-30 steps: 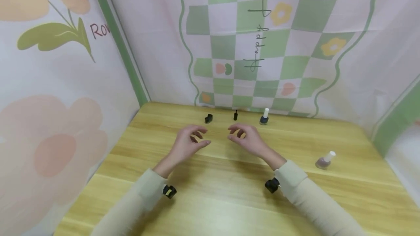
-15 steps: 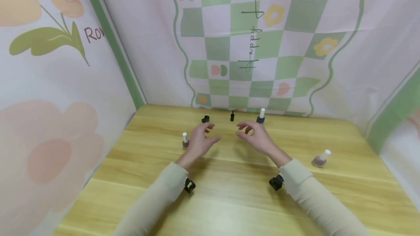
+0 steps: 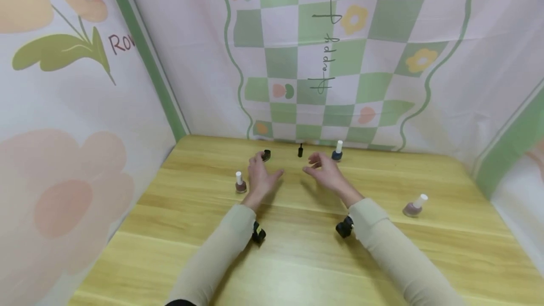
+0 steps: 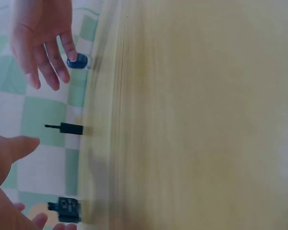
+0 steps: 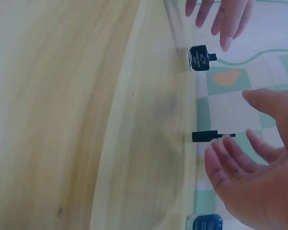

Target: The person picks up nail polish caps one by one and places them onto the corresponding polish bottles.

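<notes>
My left hand (image 3: 262, 176) is by the uncapped black nail polish bottle (image 3: 266, 155), its fingertips right at the bottle's left side and partly covering it in the head view. The thumb is spread away from the fingers. In the right wrist view the same bottle (image 5: 199, 58) stands upright with its neck bare. A black cap with its brush (image 3: 300, 151) stands brush-up between the two hands. My right hand (image 3: 325, 171) hovers with bent, loose fingers holding nothing, in front of that cap and the dark blue nail polish bottle (image 3: 337, 151) with a white cap.
A brownish-mauve nail polish bottle (image 3: 240, 184) with a white cap stands left of the left hand. Another mauve one (image 3: 413, 208) is at the right of the wooden table (image 3: 297, 259). A patterned curtain (image 3: 286, 60) hangs behind the table's back edge.
My left hand has moved right and forward to the black bottle, uncovering the brownish-mauve bottle on its left. The right hand has shifted only slightly. The view has turned a little.
</notes>
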Available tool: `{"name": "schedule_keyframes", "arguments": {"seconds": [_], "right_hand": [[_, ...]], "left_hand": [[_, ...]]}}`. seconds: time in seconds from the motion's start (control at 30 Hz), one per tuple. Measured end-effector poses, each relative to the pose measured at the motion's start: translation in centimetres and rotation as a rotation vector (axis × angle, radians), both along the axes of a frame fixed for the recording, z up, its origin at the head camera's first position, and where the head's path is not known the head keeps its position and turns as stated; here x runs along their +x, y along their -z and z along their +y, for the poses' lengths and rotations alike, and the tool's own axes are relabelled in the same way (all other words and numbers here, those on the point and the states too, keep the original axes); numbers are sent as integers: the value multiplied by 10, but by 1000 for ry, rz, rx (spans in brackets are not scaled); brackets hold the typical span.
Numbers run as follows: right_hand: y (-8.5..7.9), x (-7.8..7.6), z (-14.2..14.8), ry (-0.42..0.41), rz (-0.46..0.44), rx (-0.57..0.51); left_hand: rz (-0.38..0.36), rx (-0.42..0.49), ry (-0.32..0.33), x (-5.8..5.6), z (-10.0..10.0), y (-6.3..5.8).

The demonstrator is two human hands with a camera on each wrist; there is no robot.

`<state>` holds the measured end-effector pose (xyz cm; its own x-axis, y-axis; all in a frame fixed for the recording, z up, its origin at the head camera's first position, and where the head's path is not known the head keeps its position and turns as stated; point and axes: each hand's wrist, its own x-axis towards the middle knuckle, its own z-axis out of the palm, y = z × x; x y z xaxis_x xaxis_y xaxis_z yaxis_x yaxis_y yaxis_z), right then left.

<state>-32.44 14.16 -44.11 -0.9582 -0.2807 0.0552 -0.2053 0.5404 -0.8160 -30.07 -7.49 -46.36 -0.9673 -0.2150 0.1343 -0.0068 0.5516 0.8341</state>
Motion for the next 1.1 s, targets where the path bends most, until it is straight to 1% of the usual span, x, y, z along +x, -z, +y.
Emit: {"name": "schedule_keyframes", "arguments": {"seconds": [0.1, 0.2, 0.3, 0.4, 0.5, 0.67, 0.73, 0.83, 0.93, 1.0, 1.1], "right_hand": [[4, -8, -6, 16, -44, 2], [7, -15, -11, 27, -83, 5], [11, -23, -14, 42, -120, -1], [15, -30, -16, 62, -128, -18], [18, -37, -18, 90, -139, -53], [22, -46, -23, 120, -203, -131], [24, -49, -25, 132, -220, -164], [25, -55, -28, 153, -210, -214], [25, -59, -28, 166, -188, -226], [26, -62, -27, 169, -191, -225], [28, -66, -24, 159, -208, -235]], "left_hand": [[-29, 27, -72, -5, 1, 3], [-54, 40, -107, -10, 1, 7], [-84, 57, -115, -15, 2, 11], [-103, 72, -112, -20, 3, 12], [-125, 99, -112, -25, 4, 11], [-166, 106, -134, -33, 3, 11], [-164, 122, -141, -36, 2, 11], [-146, 163, -138, -40, 0, 11], [-118, 216, -140, -44, -1, 10], [-110, 240, -151, -47, -1, 9], [-127, 263, -172, -51, -1, 9]]}}
